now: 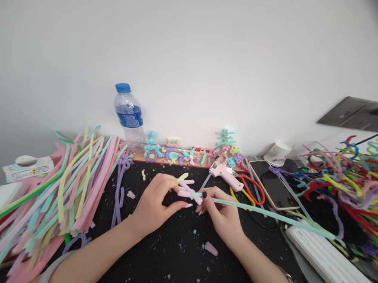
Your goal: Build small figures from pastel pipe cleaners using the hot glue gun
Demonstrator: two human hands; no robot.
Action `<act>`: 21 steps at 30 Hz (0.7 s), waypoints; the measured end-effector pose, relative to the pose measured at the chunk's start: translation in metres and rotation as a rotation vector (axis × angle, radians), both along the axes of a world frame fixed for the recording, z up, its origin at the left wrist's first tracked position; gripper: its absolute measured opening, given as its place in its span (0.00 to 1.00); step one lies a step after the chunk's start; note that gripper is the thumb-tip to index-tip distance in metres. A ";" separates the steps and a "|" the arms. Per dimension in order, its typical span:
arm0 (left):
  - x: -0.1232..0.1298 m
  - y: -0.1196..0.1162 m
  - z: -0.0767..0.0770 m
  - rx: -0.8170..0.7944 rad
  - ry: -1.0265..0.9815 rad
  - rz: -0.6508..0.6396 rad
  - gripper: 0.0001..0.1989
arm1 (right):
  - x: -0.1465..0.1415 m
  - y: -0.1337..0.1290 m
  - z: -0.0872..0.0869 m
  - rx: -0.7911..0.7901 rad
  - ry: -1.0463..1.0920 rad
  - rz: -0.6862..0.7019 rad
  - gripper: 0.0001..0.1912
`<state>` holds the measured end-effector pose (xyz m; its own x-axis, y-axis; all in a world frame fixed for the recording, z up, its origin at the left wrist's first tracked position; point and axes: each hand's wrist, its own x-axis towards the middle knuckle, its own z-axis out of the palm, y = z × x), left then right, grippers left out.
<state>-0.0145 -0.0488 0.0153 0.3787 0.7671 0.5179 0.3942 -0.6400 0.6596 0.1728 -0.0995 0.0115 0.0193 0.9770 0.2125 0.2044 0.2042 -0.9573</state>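
Between my two hands is a small bundle of pink fuzzy pipe cleaner loops (186, 189) with a yellow tip at its top. A long mint-green pipe cleaner (265, 211) is joined to it and stretches away to the lower right. My right hand (223, 219) pinches the mint pipe cleaner close to the joint, thumb on top. My left hand (157, 202) is at the left end of the loops, its fingertips against them. Its thumb stands apart below, with black tabletop showing in the gap.
Pipe cleaner strips (91, 178) heap on the left; a tangle of colourful ones (370, 197) lies right. Behind my hands are a pink glue gun (226, 175), red-handled scissors (255, 188), small fuzzy figures and a water bottle (129, 117). A phone (274, 183), paper cup (278, 153) and white power strip (323, 253) are rightward.
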 end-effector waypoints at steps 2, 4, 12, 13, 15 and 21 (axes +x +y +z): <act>-0.001 0.000 0.005 -0.006 -0.007 -0.005 0.13 | 0.000 0.000 0.003 -0.009 0.050 -0.019 0.11; -0.002 0.000 0.007 -0.028 -0.028 -0.005 0.16 | 0.001 0.002 0.006 -0.029 0.109 -0.035 0.12; -0.007 0.018 -0.004 -0.469 -0.836 0.007 0.11 | 0.032 0.020 0.018 -0.120 0.590 -0.157 0.12; -0.007 0.023 -0.004 -0.615 -0.903 -0.027 0.11 | 0.036 0.022 0.019 -0.163 0.629 -0.148 0.12; -0.007 0.031 -0.004 -0.892 -1.003 -0.054 0.14 | 0.045 0.026 0.020 -0.289 0.679 -0.067 0.12; -0.008 0.034 -0.002 -1.374 -0.957 -0.345 0.23 | 0.044 0.026 0.018 -0.590 0.656 0.215 0.11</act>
